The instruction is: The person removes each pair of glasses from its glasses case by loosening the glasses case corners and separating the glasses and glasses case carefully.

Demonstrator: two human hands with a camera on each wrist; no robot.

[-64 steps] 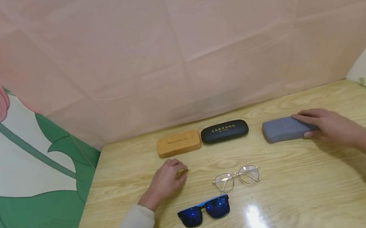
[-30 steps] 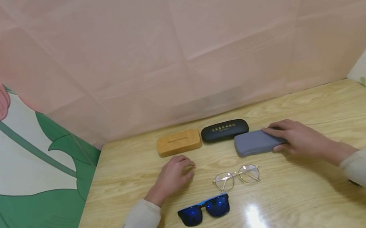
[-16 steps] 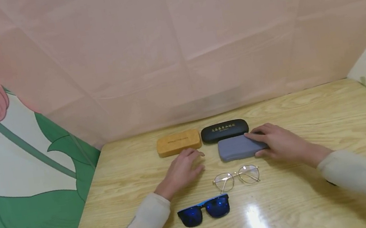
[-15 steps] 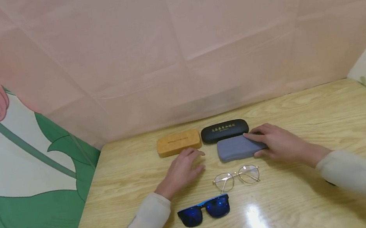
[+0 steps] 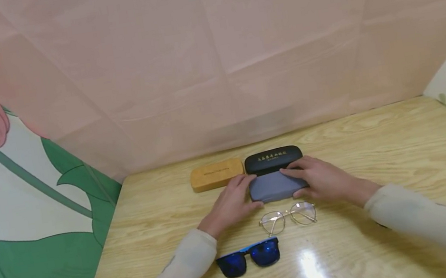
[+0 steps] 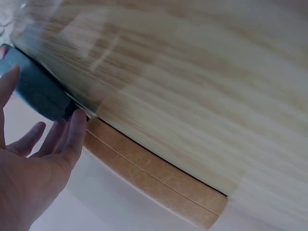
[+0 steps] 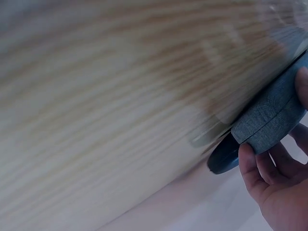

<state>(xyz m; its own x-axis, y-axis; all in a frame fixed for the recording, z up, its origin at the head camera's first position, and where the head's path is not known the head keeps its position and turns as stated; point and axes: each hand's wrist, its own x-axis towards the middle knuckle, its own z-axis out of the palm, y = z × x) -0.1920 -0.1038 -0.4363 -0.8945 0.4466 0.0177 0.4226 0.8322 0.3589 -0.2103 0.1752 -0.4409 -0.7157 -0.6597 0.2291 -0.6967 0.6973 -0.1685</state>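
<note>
A grey-blue glasses case [image 5: 275, 186] lies closed on the wooden table, just in front of a black glasses case [image 5: 273, 159]. My right hand [image 5: 322, 179] grips its right end, thumb on the near side and fingers on the far side. At its left end, my left hand [image 5: 232, 204] holds the corners between thumb and fingers. In the left wrist view the left fingertips [image 6: 77, 118] lie by the end of the case, close to a tan glasses case [image 6: 154, 171]. Wire-framed glasses [image 5: 289, 218] and dark sunglasses with blue lenses [image 5: 249, 257] lie nearer me.
The tan case [image 5: 217, 175] stands left of the black one at the back of the table [image 5: 403, 155]. A pink cloth [image 5: 212, 64] hangs behind the table, and a tulip-patterned wall covering [image 5: 37, 224] borders its left side.
My right hand has slid the grey-blue case leftward from the right side to in front of the black case. My left hand has moved right and forward to meet its left end.
</note>
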